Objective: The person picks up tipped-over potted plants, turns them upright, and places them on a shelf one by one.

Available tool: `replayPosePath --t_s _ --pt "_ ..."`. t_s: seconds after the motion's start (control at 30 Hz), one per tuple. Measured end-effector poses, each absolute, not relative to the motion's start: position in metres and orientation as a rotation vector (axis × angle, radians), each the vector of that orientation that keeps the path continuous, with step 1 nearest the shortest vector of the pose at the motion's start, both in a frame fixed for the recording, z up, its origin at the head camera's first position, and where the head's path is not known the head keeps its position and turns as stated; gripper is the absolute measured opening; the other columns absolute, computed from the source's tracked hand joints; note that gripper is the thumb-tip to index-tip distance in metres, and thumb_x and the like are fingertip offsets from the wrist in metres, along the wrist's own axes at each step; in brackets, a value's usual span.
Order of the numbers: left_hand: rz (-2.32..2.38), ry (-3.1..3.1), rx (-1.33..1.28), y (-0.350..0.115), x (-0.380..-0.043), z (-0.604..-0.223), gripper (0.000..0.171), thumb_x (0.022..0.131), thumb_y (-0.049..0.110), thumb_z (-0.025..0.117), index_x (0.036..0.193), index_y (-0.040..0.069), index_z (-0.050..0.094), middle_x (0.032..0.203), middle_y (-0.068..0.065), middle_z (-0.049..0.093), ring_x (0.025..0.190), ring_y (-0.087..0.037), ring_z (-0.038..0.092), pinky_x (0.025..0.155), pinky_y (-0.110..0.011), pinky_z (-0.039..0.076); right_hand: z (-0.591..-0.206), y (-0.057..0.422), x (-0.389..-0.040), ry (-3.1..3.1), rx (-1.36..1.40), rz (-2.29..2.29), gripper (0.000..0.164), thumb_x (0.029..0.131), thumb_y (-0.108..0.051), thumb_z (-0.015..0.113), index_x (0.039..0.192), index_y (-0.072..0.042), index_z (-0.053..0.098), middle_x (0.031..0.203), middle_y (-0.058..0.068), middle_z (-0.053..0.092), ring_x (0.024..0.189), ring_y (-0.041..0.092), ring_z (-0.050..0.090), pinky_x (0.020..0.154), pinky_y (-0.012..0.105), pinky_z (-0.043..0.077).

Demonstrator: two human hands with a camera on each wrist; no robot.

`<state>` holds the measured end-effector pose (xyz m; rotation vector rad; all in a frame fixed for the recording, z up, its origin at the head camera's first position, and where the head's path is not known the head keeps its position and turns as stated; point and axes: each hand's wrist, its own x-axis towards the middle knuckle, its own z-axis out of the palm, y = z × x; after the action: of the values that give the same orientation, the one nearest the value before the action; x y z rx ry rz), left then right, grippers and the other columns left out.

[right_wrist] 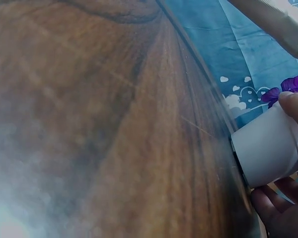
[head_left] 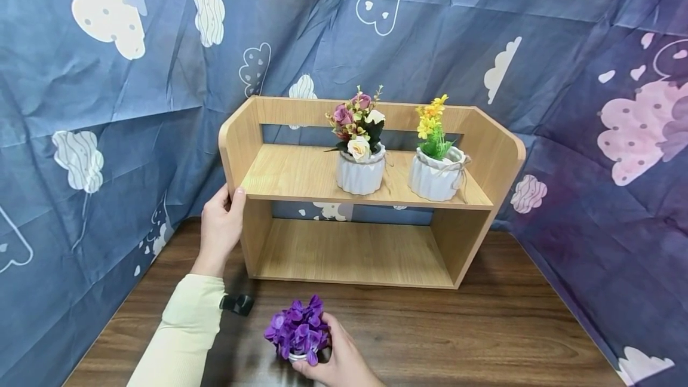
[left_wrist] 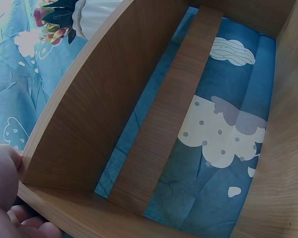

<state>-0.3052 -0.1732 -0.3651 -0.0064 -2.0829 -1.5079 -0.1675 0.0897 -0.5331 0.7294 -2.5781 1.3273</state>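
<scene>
My right hand (head_left: 341,354) holds a small potted plant with purple flowers (head_left: 298,330) low in front, near the table. Its thumb and fingers go round the plain white pot (right_wrist: 268,146), whose base is close to the table top in the right wrist view. My left hand (head_left: 221,226) grips the front edge of the left side panel of a two-tier wooden shelf (head_left: 292,169), at the height of the upper board. In the left wrist view, the left thumb lies on one side of the panel, with curled fingers (left_wrist: 32,225) on the other.
On the upper board stand a white ribbed pot with pink and cream roses (head_left: 360,173) and another with yellow flowers (head_left: 436,177). The shelf is on a dark wooden table (head_left: 484,333). Blue cloud-patterned cloth (head_left: 344,34) hangs behind and at both sides.
</scene>
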Motion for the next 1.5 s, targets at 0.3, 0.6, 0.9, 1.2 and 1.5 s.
replayPosePath --t_s 0.3,0.6,0.9,1.2,1.5 --pt "-1.504 -2.087 0.000 -0.173 -0.305 -0.364 0.044 0.112 0.028 0.053 0.148 0.007 0.065 0.140 -0.022 0.071 0.122 -0.030 0.068 0.087 -0.010 0.044 -0.527 0.090 -0.167 -2.628 0.684 1.341 0.080 0.085 -0.046 0.092 0.144 -0.007 0.054 0.136 0.015 0.070 0.124 0.030 0.068 0.103 0.043 0.058" --pt "-1.506 -2.084 -0.008 -0.173 -0.305 -0.365 0.044 0.112 0.026 0.053 0.149 0.006 0.064 0.142 -0.022 0.070 0.124 -0.031 0.068 0.088 -0.011 0.044 -0.524 0.091 -0.170 -2.537 0.707 1.386 0.075 0.084 -0.038 0.095 0.141 -0.006 0.059 0.130 0.010 0.073 0.119 0.016 0.068 0.101 0.034 0.058" --pt "-1.482 -2.084 -0.004 -0.173 -0.306 -0.366 0.042 0.112 0.026 0.053 0.146 0.006 0.066 0.137 -0.023 0.072 0.118 -0.032 0.069 0.083 -0.006 0.043 -0.493 0.094 -0.180 -2.565 0.663 1.399 0.073 0.084 -0.045 0.093 0.143 -0.017 0.061 0.128 -0.001 0.074 0.116 0.010 0.067 0.099 0.033 0.057" --pt "-1.483 -2.091 0.003 -0.173 -0.306 -0.365 0.043 0.112 0.028 0.053 0.147 0.007 0.066 0.139 -0.021 0.072 0.119 -0.031 0.069 0.092 -0.025 0.051 -0.457 0.094 -0.196 -2.533 0.693 1.357 0.070 0.082 -0.037 0.094 0.140 -0.012 0.064 0.124 0.002 0.077 0.113 0.016 0.070 0.101 0.037 0.057" --pt "-1.477 -2.088 -0.006 -0.173 -0.306 -0.365 0.041 0.112 0.026 0.053 0.145 0.006 0.067 0.137 -0.022 0.072 0.117 -0.032 0.070 0.082 -0.007 0.044 -0.427 0.091 -0.212 -2.499 0.656 1.393 0.068 0.082 -0.036 0.093 0.138 -0.012 0.065 0.128 0.004 0.076 0.119 0.022 0.070 0.106 0.041 0.056"
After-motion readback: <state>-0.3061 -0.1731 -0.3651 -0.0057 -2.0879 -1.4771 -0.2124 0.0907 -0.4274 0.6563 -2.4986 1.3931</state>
